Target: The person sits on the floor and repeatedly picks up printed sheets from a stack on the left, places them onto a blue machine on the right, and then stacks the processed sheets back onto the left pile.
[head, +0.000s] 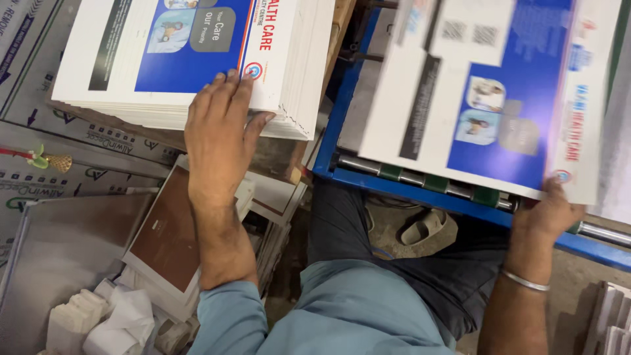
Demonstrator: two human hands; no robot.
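Hands, two: left hand [220,135] fingers flat on sheet stack [190,59], right hand [549,210] fingers pinching one printed sheet [486,92].

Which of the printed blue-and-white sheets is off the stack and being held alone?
The single sheet on the right, over the blue machine frame, gripped by the right hand; the left hand rests on the thick stack.

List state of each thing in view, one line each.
Left hand: flat on stack of printed sheets, fingers spread.
Right hand: gripping corner of loose printed sheet.
Loose printed sheet: motion-blurred, lying over blue machine frame.
Stack of printed sheets: squared, face up.
Sandal: on floor, unworn.
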